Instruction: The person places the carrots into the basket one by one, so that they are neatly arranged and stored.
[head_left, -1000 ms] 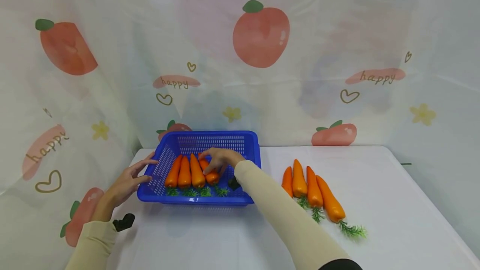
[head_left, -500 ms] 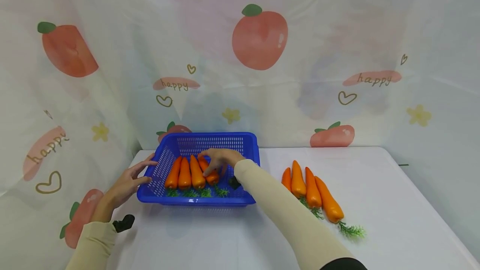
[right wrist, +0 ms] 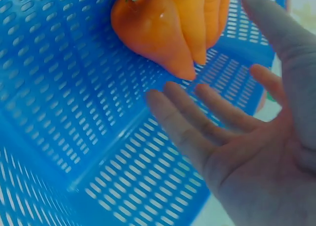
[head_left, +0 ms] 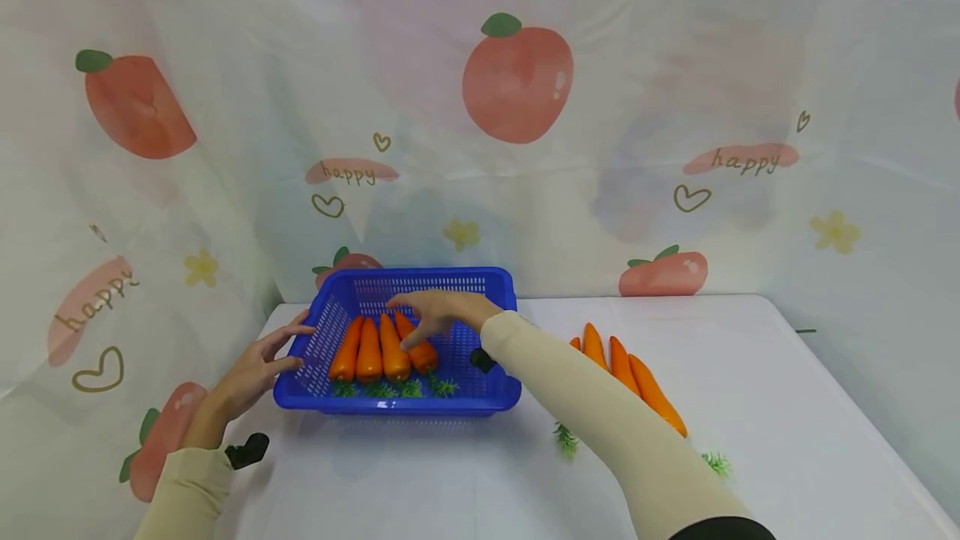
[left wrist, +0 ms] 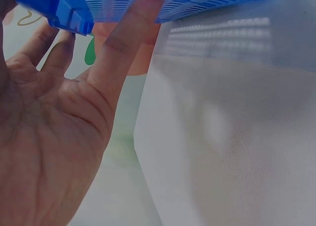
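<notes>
A blue plastic basket holds several orange carrots in a row, their green tops toward its front. My right hand hovers inside it over the rightmost carrot, fingers spread with nothing between them. In the right wrist view, the palm and loosely extended fingers face the nearest carrot, apart from it. My left hand rests against the basket's left end, fingers spread and fairly straight. The left wrist view shows the thumb lying against the basket's perforated wall.
More carrots lie on the white table to the right, partly hidden behind my right sleeve. A printed cloth backdrop stands right behind the basket and along the left side.
My right hand has released the rightmost carrot and lifted slightly off it; the carrot lies in the basket. My right forearm has shifted right, covering more of the table carrots. The left hand stays put.
</notes>
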`<state>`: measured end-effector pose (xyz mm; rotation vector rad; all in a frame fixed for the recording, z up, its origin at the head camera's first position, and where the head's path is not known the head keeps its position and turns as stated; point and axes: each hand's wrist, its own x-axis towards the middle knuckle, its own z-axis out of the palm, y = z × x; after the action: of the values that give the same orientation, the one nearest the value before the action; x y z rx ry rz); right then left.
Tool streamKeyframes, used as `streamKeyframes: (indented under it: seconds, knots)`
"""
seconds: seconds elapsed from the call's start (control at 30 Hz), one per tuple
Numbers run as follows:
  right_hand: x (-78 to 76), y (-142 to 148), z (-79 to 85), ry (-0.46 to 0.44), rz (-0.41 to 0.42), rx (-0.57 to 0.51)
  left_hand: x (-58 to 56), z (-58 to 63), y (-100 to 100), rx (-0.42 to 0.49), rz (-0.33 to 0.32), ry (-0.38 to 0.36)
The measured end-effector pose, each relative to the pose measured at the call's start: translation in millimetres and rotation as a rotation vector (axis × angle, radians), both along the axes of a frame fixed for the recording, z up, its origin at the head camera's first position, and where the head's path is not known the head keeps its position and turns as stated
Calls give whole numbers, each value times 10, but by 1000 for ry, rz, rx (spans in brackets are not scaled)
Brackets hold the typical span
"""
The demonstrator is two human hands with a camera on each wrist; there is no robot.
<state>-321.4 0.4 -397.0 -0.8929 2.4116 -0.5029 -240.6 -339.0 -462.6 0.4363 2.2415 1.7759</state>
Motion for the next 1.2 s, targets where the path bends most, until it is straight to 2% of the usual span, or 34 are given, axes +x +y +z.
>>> streamKeyframes:
  seconds: [0.17,0.47,0.67,0.93,1.2]
  knots:
    - [62,47,140,146,73,-78,-2,-10,-5,-9,-2,7]
    - [251,243,399,254,43,-235,14,5,8,-19,-2,14]
    - [323,411,444,309,19,-267,15,2,10,-26,-5,18]
    - [328,601,460,338,14,-290,27,-3,1,-17,-5,11]
    - [386,879,453,418,13,-323,14,-1,-2,-17,-9,17]
